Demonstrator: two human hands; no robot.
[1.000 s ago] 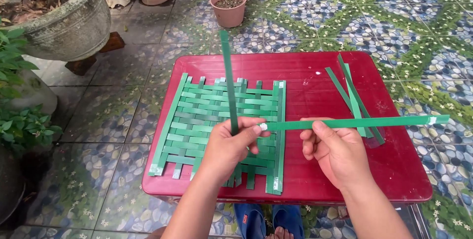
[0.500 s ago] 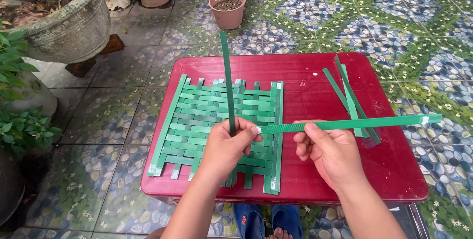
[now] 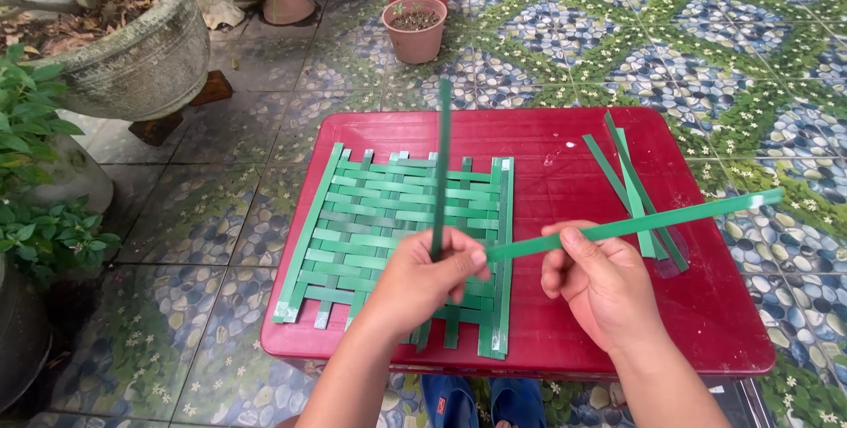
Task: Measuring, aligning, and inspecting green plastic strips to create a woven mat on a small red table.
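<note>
While blue sandals (image 3: 481, 400) showed at 6 o'clock below, the red tabletop (image 3: 565, 163) carried a green woven mat (image 3: 379, 225), with spare strips (image 3: 631, 185) at 2 o'clock. Left hand (image 3: 415, 282) fingers pinched an upright green strip (image 3: 441, 163); right hand (image 3: 604, 282) fingers gripped a long strip (image 3: 670, 219) pointing toward 3 o'clock. Beyond lay patterned floor tiles (image 3: 565, 48) and clay pots (image 3: 415, 29).

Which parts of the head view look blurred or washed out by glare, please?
Head view: soft, even daylight, no hard shadows; the upright green strip in the left hand is motion-blurred; a faint sheen marks the red table; the woven mat stays sharp.
</note>
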